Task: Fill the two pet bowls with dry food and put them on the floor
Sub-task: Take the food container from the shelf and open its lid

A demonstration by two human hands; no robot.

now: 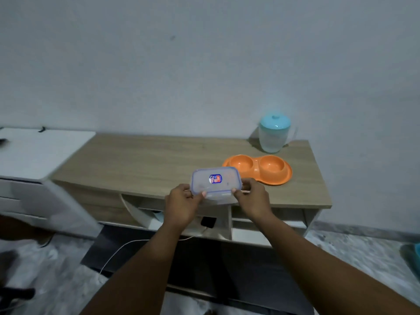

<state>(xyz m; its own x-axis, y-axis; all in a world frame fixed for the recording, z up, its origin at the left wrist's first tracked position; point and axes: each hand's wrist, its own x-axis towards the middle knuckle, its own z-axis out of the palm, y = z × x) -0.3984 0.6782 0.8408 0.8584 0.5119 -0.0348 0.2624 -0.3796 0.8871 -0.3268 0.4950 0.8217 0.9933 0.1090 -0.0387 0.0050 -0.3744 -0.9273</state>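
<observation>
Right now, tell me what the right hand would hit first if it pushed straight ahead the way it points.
Probably the orange double pet bowl. The right hand points forward and slightly left, gripping the lidded plastic container; the bowl lies just beyond on the wooden cabinet top. Depth is uncertain.

Home room: wooden console, pet bowls.

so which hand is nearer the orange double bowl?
Right. The right hand grips the container's right end, just short of the orange double bowl. The left hand holds the far end.
</observation>
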